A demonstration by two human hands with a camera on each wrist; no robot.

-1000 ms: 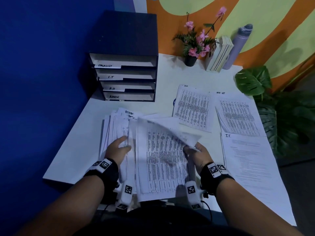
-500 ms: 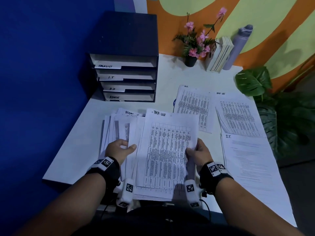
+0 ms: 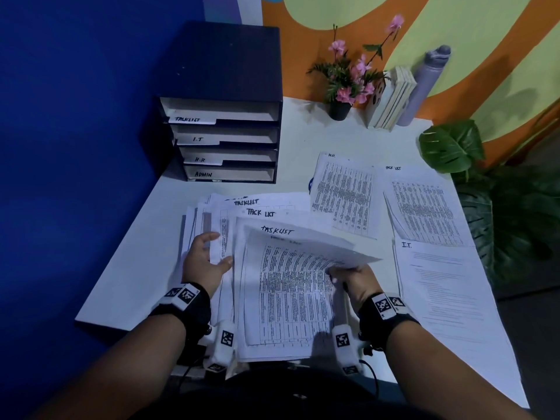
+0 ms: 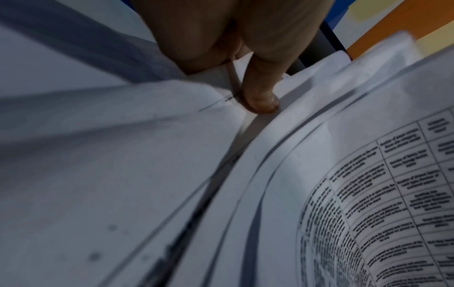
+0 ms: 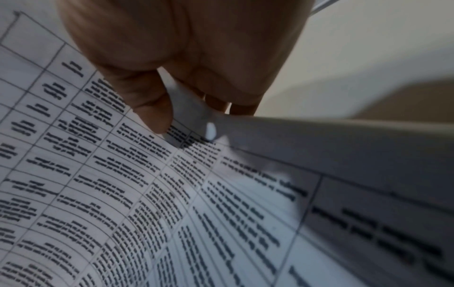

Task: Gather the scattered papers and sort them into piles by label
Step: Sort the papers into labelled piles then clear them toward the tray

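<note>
A loose stack of printed sheets [image 3: 272,313] lies on the white table [image 3: 136,268] in front of me; its upper sheets are hand-labelled "TASKLIST". My right hand [image 3: 339,272] pinches the right edge of the top sheet [image 3: 303,250], which is lifted and curled toward the left; the right wrist view shows the sheet [image 5: 319,147] between thumb and fingers of this hand [image 5: 189,112]. My left hand [image 3: 212,253] rests flat on the left side of the stack, fingers stretched out. In the left wrist view its thumb [image 4: 260,97] presses on the paper.
Three piles lie to the right: H.R [image 3: 345,195], Task list [image 3: 424,207], I.T. [image 3: 439,283]. A dark tray organiser [image 3: 224,71] labelled Tasklist, I.T, H.R, Admin stands at the back left. A flower pot [image 3: 339,109], books [image 3: 391,98] and a bottle [image 3: 424,86] line the wall.
Half a second ago a Task list sheet lay flat on top, held at its edges. My right hand has now lifted its right edge, and my left hand's fingers have straightened on the stack.
</note>
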